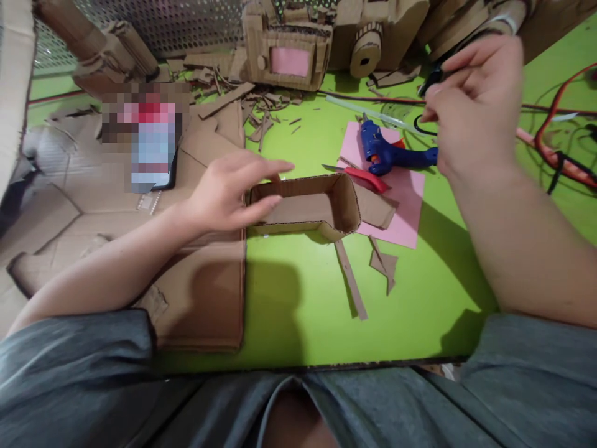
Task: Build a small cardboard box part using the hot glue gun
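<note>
My left hand [236, 190] rests on the left end of a bent corrugated cardboard strip [321, 208] that stands on edge on the green table [289, 305]; its fingers are stretched out over the strip's rim. My right hand [476, 109] is raised at the right with its fingers pinched round a thin black cord [426, 127]. That cord runs to a blue glue gun [389, 152], which lies on a pink sheet [405, 199] just left of the hand. A red-handled knife [361, 177] lies beside the gun.
Large flat cardboard sheets [200, 286] cover the table's left side. Cardboard models [289, 46] and scraps stand along the back. Loose strips [352, 283] lie in front of the bent piece. Red and black cables [559, 149] trail at the right. A blurred-out object [149, 137] sits at back left.
</note>
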Action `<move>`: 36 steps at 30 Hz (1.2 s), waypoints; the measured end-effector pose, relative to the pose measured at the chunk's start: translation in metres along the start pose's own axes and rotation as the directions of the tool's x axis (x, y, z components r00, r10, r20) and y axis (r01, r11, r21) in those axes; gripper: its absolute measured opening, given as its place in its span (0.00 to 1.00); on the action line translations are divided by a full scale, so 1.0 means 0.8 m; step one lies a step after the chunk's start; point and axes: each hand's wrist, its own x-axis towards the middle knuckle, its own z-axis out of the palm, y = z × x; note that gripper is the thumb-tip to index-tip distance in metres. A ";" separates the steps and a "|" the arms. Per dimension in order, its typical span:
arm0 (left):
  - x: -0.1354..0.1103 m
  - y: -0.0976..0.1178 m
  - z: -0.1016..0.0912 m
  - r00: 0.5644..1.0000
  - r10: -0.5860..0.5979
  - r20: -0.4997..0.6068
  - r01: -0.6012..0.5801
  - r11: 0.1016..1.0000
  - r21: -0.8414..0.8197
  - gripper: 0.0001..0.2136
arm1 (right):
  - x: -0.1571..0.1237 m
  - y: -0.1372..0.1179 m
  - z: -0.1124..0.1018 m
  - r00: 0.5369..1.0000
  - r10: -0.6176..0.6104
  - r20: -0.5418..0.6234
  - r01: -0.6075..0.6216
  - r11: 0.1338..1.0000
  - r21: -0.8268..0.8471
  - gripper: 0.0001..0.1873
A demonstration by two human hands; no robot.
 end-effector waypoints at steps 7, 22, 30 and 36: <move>0.012 0.026 -0.022 0.797 -0.515 0.315 0.476 0.857 0.198 0.22 | -0.029 -0.119 -0.011 0.917 0.164 0.364 -0.070 0.964 -0.258 0.19; 0.014 0.072 -0.009 0.889 -0.259 0.377 0.339 0.927 -0.163 0.22 | -0.106 -0.205 0.029 0.563 0.187 0.805 0.185 0.921 -0.343 0.34; -0.009 -0.036 -0.020 0.951 -0.293 0.096 0.287 0.955 0.076 0.44 | -0.081 -0.193 0.025 0.607 0.154 0.779 0.196 0.922 -0.335 0.12; -0.013 -0.034 -0.015 0.923 -0.310 0.228 0.326 0.945 -0.033 0.55 | -0.068 -0.172 0.008 0.606 0.053 0.794 0.233 0.942 -0.241 0.13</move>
